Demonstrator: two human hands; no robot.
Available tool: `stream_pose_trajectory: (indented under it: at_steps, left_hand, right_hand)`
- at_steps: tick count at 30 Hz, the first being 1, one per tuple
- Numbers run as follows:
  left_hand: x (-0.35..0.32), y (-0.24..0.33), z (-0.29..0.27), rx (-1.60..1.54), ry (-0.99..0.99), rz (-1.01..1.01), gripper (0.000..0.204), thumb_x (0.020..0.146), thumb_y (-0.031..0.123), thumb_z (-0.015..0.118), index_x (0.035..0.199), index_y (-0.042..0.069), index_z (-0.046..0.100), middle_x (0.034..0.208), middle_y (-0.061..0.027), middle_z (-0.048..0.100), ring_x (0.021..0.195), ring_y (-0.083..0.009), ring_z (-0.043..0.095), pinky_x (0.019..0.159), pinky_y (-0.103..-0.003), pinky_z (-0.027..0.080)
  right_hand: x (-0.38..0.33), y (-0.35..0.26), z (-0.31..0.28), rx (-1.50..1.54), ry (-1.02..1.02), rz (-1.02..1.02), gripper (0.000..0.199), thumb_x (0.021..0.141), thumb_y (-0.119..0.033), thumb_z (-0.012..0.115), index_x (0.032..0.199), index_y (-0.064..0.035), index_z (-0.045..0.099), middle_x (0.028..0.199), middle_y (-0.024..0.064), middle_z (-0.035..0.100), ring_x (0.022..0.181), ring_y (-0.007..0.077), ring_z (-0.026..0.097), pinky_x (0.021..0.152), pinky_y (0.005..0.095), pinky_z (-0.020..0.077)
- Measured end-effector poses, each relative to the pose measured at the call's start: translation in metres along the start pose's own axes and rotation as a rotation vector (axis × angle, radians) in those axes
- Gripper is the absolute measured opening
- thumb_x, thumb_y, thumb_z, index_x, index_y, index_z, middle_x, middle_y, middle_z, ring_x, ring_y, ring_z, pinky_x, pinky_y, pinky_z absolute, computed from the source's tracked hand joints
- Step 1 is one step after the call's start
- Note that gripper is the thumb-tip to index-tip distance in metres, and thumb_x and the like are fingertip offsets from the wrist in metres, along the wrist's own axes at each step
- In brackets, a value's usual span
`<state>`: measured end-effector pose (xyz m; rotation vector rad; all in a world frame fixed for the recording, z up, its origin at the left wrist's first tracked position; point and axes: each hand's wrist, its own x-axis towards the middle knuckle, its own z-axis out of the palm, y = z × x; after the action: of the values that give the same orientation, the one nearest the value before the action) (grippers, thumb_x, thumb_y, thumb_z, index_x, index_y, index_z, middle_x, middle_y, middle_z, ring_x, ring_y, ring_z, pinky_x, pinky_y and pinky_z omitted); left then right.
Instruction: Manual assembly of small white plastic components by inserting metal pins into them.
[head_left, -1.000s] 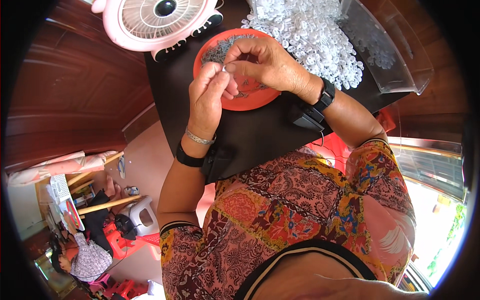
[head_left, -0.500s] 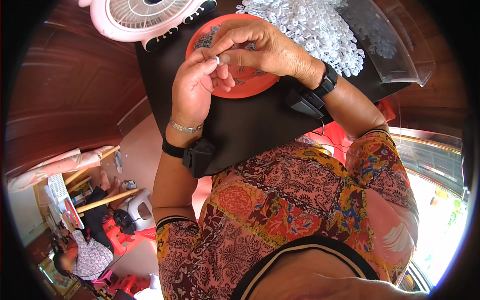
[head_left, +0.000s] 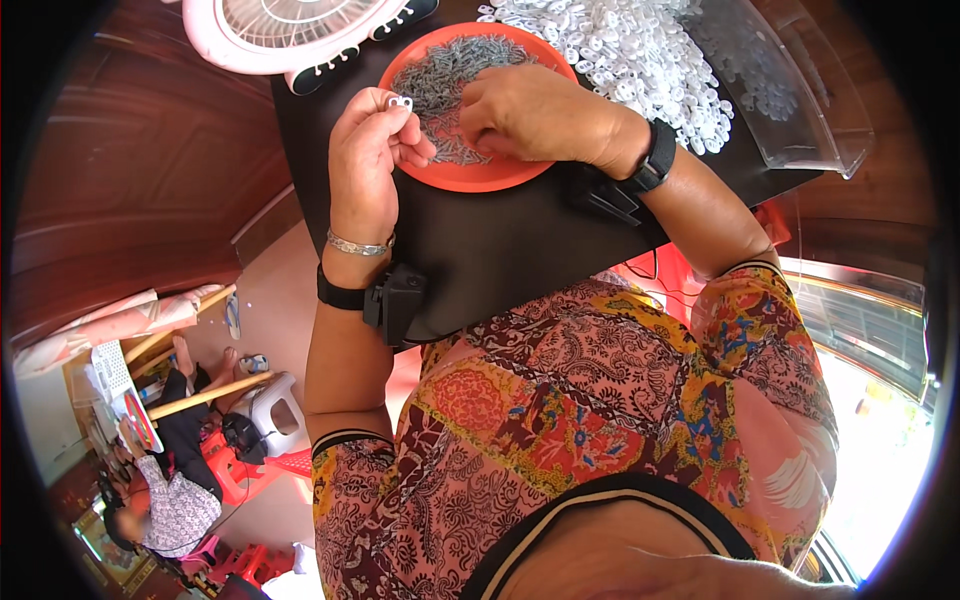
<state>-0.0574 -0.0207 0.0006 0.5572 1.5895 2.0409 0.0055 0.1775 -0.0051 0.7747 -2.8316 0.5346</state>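
Plastic piece [head_left: 401, 103], white, upper left of centre, sits pinched in my left hand [head_left: 366, 150], thumb against forefinger, presumably so its openings face clear. My right hand [head_left: 532, 115] curls half-closed over grey screw-like bits [head_left: 440, 75] in the orange dish [head_left: 470, 182], any grip hidden; white pieces [head_left: 645, 75] heap upper right, seemingly for easy reach, no writing legible.

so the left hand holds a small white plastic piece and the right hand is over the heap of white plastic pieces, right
Not quite: in the head view, the right hand is over the round orange plastic dish of small, thin grey pieces, not over the heap of white plastic pieces. The left hand does hold a small white plastic piece.
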Motion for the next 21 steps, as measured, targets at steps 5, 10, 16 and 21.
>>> stream_pose_trajectory:
  at_steps: [5,10,16,21]
  left_hand:
    - [0.000,-0.001,0.005,0.016,-0.009,-0.008,0.008,0.085,0.010,0.049,0.080,0.005,0.051,0.068,-0.0031,0.053,0.060,-0.0141,0.056,0.056,-0.024,0.045]
    - [-0.001,-0.007,0.009,0.047,-0.033,-0.026,0.006,0.084,0.009,0.050,0.080,0.005,0.052,0.069,-0.0038,0.055,0.058,-0.0132,0.056,0.055,-0.023,0.044]
    - [-0.002,-0.008,0.011,0.056,-0.036,-0.014,0.009,0.087,0.011,0.050,0.082,0.004,0.053,0.070,-0.0041,0.057,0.059,-0.0124,0.056,0.056,-0.023,0.044]
    - [-0.002,-0.010,0.010,0.065,-0.047,-0.012,0.012,0.088,0.013,0.050,0.082,0.004,0.053,0.071,-0.0037,0.057,0.061,-0.0118,0.056,0.057,-0.023,0.044]
  right_hand:
    - [-0.002,-0.002,0.003,-0.090,0.059,0.012,0.011,0.078,-0.015,0.060,0.082,-0.0042,0.062,0.084,0.0108,0.063,0.083,0.0319,0.061,0.066,0.0408,0.0502]
    - [0.003,0.006,-0.010,0.705,0.196,0.255,0.009,0.086,-0.009,0.060,0.091,-0.0006,0.059,0.087,0.0031,0.062,0.074,0.0141,0.059,0.071,0.0262,0.0477]
    - [0.004,0.009,-0.011,1.102,0.246,0.306,0.017,0.088,-0.006,0.059,0.103,0.0003,0.061,0.086,-0.0013,0.060,0.075,0.0065,0.054,0.072,0.0219,0.0459]
    - [0.005,-0.003,-0.013,1.173,0.217,0.294,0.016,0.088,-0.005,0.059,0.103,0.0000,0.062,0.087,-0.0013,0.060,0.076,0.0050,0.054,0.072,0.0220,0.0456]
